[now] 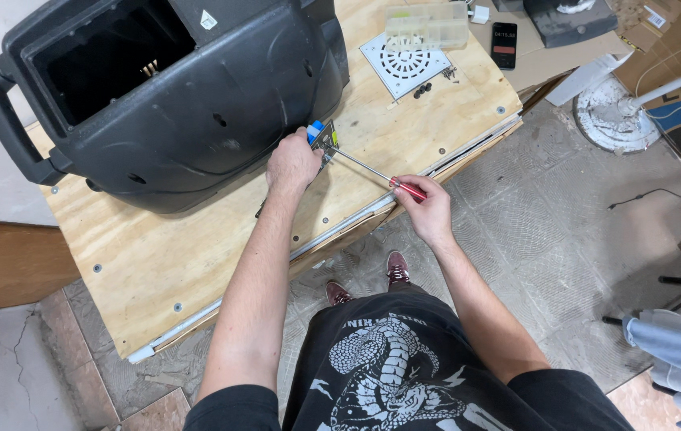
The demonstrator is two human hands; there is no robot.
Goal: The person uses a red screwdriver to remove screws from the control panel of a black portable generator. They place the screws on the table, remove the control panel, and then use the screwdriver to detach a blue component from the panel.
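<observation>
A big black plastic speaker housing [189, 96] lies on a plywood table [157, 263], its open cavity facing up at the left. My left hand [292, 164] presses a small metal plate with a blue part [320, 137] against the table beside the housing's lower right corner. My right hand [424, 203] grips the red handle of a screwdriver [372, 172]; its thin shaft runs up and left to the small metal plate.
A white perforated grille plate [404, 64] with dark screws beside it, a clear plastic box [428, 25] and a phone [504, 44] lie at the table's far end. A white fan base [616, 120] and cardboard boxes stand on the tiled floor at the right.
</observation>
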